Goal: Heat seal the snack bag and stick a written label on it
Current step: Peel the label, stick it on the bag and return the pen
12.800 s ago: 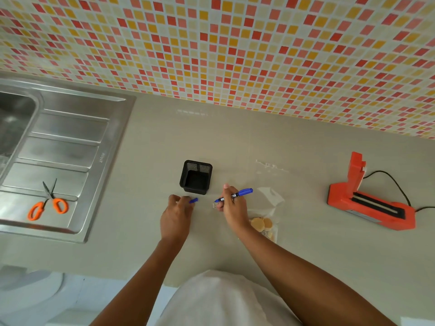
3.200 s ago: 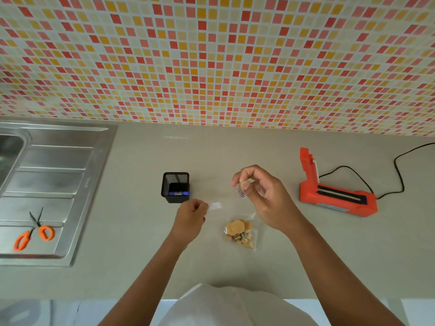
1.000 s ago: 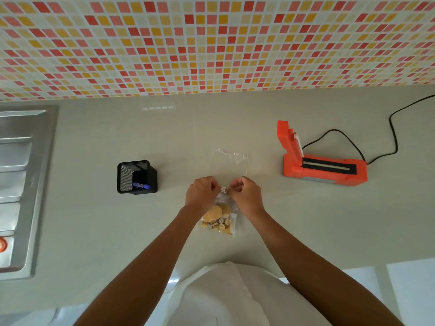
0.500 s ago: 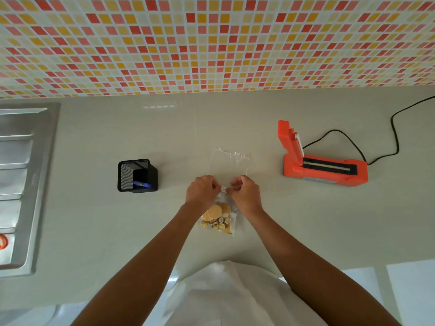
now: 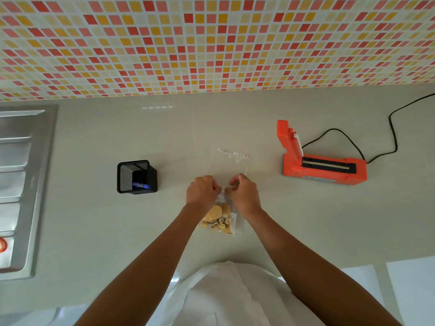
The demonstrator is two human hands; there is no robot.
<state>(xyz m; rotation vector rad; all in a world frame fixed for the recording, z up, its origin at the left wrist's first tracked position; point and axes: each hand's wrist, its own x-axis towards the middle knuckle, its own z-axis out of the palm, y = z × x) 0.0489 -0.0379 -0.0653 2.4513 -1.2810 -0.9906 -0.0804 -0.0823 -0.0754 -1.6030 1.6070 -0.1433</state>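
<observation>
A clear snack bag lies flat on the beige counter, with biscuits and small snack pieces bunched at its near end. My left hand and my right hand rest on the bag's middle, fingertips pinched together on a small white label between them. The label sits against the bag's plastic. The bag's far end shows beyond my fingers. An orange heat sealer stands to the right with its lid raised.
A black mesh pen holder with a blue pen lying inside is to the left. The steel sink drainboard lies at far left. The sealer's black cord runs off to the right. A mosaic tiled wall backs the counter.
Since 3.2 s ago both hands came down from holding the label in the air onto the bag. In the last second they have stayed pinched on the label, almost still.
</observation>
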